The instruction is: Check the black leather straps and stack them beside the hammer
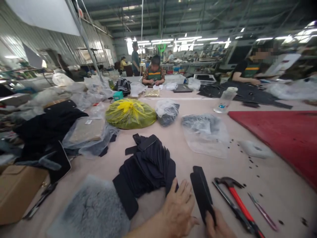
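Observation:
My left hand (178, 203) rests with its fingers stretched out at the right edge of a heap of dark fabric strips (148, 165), nothing visible gripped in it. At the lower right, my right hand (219, 226) pinches the near end of a black strip (201, 190) that points away from me; it looks like two or so layers lying together. A claw hammer (239, 201) with a red handle lies right of that strip, with a dark, slim metal tool (231, 206) alongside it. Farther right lies a small pink-handled tool (264, 211).
A worn grey slab (91, 208) and a cardboard box (19, 191) sit on the left. Behind the heap are a yellow bag (131, 114), clear plastic bags (205, 135) and a bottle (226, 100). A red board (279, 132) covers the right side. Co-workers (154, 72) sit across the table.

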`<state>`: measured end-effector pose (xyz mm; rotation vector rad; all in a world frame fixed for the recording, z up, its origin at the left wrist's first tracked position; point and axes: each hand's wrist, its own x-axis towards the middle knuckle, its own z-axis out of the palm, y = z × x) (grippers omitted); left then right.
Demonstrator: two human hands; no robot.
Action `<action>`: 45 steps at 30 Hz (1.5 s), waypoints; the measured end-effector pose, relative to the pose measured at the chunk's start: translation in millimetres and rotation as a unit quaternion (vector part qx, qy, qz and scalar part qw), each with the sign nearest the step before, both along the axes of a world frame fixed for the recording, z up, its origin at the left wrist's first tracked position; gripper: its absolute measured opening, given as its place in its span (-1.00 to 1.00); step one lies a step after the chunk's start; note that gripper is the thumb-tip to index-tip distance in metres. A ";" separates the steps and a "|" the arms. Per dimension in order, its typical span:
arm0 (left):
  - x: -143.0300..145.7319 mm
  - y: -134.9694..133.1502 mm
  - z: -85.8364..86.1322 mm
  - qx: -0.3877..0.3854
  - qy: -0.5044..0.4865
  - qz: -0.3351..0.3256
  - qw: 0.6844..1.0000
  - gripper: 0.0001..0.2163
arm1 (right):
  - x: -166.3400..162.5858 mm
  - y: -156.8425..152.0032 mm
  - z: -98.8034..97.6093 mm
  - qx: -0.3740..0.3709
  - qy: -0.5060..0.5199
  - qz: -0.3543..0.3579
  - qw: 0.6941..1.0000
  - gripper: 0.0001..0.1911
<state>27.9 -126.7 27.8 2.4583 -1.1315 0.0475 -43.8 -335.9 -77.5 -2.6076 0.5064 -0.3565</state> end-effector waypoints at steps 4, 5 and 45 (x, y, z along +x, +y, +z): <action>32.8 -24.9 -18.7 0.088 -0.014 0.028 0.996 -0.44 | 2.6 -0.2 -15.9 -0.025 -0.013 0.002 1.000 -0.55; 42.5 -26.8 -22.5 0.104 -0.010 0.048 0.993 -0.45 | 2.6 0.5 -17.5 -0.034 -0.019 0.003 0.999 -0.53; -44.1 -16.9 12.2 -0.438 0.515 0.308 0.669 -0.79 | -37.4 55.8 90.8 0.706 0.042 0.116 0.698 -0.72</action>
